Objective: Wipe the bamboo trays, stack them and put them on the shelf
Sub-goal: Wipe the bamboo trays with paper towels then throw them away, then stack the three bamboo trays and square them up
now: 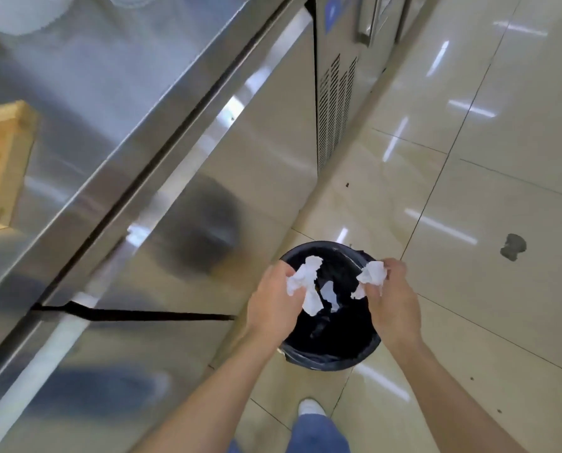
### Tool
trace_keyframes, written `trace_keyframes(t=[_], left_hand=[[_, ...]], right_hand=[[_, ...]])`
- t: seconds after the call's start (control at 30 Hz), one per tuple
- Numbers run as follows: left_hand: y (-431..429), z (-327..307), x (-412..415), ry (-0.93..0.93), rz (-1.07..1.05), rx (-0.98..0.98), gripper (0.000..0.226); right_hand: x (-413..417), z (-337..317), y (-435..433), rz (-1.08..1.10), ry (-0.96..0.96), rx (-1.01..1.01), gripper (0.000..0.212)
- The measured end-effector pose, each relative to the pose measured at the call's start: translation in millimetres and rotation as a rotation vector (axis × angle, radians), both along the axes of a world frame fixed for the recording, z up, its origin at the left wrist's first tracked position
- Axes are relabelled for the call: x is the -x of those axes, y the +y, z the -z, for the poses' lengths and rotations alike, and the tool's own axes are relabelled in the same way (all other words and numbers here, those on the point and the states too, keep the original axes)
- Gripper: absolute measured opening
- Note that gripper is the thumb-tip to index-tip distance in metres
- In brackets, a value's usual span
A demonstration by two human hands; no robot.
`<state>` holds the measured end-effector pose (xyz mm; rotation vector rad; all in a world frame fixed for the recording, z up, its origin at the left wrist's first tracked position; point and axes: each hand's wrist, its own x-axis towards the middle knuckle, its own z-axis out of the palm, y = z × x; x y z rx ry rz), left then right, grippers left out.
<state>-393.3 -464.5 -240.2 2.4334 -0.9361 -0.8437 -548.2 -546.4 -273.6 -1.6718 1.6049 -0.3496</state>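
Hands over black bin (330, 351) | left hand (274, 304) fingers pinch crumpled tissue (302, 282) | right hand (392, 299) fingers pinch second tissue (372, 274)

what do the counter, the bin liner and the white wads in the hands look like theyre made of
Counter: looks like brushed stainless steel, grey with streaky reflections.
Bin liner: apparently thin black plastic film, wrinkled over the bin rim.
White wads, one in the left hand and one in the right hand: probably paper tissue, matte, crumpled and ragged-edged; thin cloth can't be excluded.
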Motion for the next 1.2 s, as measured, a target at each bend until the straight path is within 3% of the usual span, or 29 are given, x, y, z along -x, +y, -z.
trace_keyframes(t=[0.1,0.2,0.27,0.33,0.4,0.43,0.53,0.73,0.93,1.2], left_hand=[[-6.6,58.5,13.0,-0.126,0.013,0.058,0.010],[-8.8,119.6,20.8,-0.190,0.098,-0.019,0.018],[-5.8,160.0,24.6,-0.159,0.264,-0.253,0.040],[-0.3,189.9,26.6,0.000,0.550,-0.658,0.064],[6.9,203.2,27.6,0.130,0.769,-1.006,0.071],[10.8,206.2,26.5,0.152,0.800,-1.065,0.070],[18.6,201.9,18.6,0.025,0.781,-0.845,0.065],[-6.7,120.6,-17.5,-0.145,0.669,-0.504,0.057],[-38.7,-19.6,-68.1,-0.239,0.500,-0.197,0.048],[-5.9,-203.5,-124.7,-0.574,0.487,0.249,0.052]], right_hand=[[1.4,56.3,-0.2,0.078,-0.120,-0.022,0.031],[3.6,117.9,6.1,-0.004,-0.095,-0.029,0.036],[5.6,154.1,13.9,-0.186,0.085,-0.040,0.032],[11.8,187.8,22.5,-0.520,0.418,-0.102,0.050],[17.9,208.5,29.9,-0.755,0.601,-0.290,0.057],[19.6,211.3,32.4,-0.795,0.621,-0.392,0.058],[24.5,204.5,34.9,-0.752,0.510,-0.491,0.074],[1.8,122.6,-2.2,-0.742,0.427,-0.256,0.075],[-53.8,-19.9,-50.7,-0.758,0.348,0.036,0.072],[-134.1,-224.3,-49.7,-0.771,0.103,0.335,0.072]])
